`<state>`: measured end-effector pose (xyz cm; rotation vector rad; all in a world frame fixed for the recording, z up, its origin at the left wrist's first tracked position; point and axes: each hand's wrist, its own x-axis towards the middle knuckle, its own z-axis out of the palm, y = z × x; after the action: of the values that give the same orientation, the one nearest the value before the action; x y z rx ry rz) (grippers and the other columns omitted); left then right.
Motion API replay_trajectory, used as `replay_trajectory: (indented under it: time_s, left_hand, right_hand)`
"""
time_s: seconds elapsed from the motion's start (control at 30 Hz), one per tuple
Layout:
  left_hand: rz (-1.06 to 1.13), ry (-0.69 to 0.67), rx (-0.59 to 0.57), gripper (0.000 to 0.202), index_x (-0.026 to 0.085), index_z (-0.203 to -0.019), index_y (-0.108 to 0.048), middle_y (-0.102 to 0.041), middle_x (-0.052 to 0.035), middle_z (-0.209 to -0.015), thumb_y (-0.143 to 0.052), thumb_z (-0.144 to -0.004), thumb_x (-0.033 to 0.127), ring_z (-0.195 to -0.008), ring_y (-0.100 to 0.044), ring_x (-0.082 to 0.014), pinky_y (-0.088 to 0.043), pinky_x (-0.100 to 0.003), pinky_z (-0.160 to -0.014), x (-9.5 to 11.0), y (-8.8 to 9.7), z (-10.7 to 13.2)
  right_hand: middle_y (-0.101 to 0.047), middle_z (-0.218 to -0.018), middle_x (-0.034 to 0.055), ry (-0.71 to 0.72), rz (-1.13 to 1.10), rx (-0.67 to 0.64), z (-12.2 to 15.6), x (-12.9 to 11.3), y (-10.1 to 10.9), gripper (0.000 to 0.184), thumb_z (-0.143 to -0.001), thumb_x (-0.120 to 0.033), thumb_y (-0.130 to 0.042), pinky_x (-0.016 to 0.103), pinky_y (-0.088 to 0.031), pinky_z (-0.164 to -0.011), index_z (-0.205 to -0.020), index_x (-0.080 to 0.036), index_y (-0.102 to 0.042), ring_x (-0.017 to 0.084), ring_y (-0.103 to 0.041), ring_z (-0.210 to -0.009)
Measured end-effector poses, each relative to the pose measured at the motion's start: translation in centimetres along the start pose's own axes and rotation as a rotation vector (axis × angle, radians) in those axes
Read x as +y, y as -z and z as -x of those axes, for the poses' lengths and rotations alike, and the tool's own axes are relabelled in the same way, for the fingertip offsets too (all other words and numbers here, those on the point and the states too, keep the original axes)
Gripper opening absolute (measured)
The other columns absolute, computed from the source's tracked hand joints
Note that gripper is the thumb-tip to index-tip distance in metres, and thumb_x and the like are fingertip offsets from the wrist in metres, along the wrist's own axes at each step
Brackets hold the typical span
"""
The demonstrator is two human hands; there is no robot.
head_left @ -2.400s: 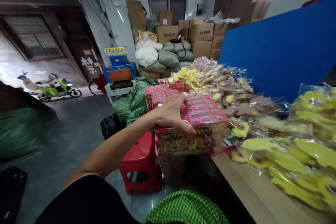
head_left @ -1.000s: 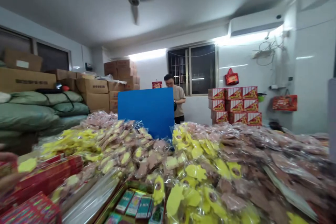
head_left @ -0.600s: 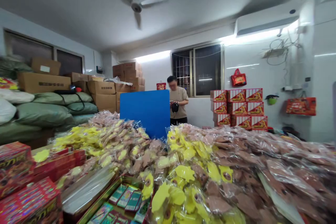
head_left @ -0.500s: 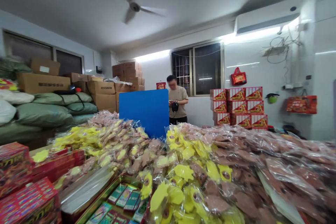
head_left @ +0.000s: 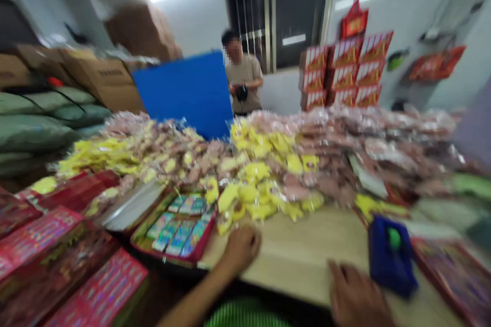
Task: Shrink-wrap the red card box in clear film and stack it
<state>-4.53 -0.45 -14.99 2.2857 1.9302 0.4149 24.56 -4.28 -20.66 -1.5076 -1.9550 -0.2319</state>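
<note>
The picture is blurred by motion. My left hand [head_left: 241, 250] rests at the near edge of the pale wooden table [head_left: 303, 250], just right of an open red-edged tray of green and blue card packets [head_left: 174, 227]. My right hand [head_left: 355, 296] lies lower right, holding nothing, close to a dark blue object with a green spot [head_left: 391, 255]. Behind both hands rises a heap of plastic-bagged yellow and pink flat items [head_left: 261, 173]. Shiny red boxes [head_left: 65, 265] lie at the lower left.
A patterned red box [head_left: 452, 281] lies at the right. A blue board [head_left: 180, 92] stands behind the heap, with a standing person [head_left: 243, 74] beyond it. Stacked red cartons [head_left: 341, 71] line the far wall. Green sacks [head_left: 34, 133] and cardboard boxes [head_left: 99, 76] fill the left.
The view has dropped from the ceiling and room down to the table. Both my hands have come into view at the table edge. The standing person stays near the blue board.
</note>
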Motion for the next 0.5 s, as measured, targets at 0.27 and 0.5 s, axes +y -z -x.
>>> replay_trajectory:
  time_s: [0.27, 0.5]
  left_hand:
    - [0.03, 0.028, -0.122, 0.027, 0.02, -0.08, -0.058, -0.066, -0.0122, -0.094, -0.043, -0.1, 0.029, -0.094, -0.056, -0.025, -0.041, -0.039, -0.086, -1.7, -2.0, 0.0]
    - [-0.052, -0.018, -0.043, 0.027, 0.02, -0.077, -0.056, -0.066, -0.0103, -0.09, -0.046, -0.1, 0.032, -0.085, -0.054, -0.023, -0.04, -0.036, -0.077, -1.3, -1.4, 0.3]
  right_hand:
    - [-0.059, -0.107, 0.0139, -0.022, 0.264, -0.374, 0.1, -2.1, 2.5, 0.044, -0.096, -0.024, -0.04, 0.039, -0.029, -0.08, -0.114, 0.005, -0.067, 0.023, -0.051, -0.103]
    - [-0.059, -0.108, 0.0157, -0.014, 0.22, -0.366, 0.1, -2.4, 2.9, 0.044, -0.096, -0.024, -0.04, 0.041, -0.03, -0.08, -0.114, 0.007, -0.065, 0.025, -0.05, -0.103]
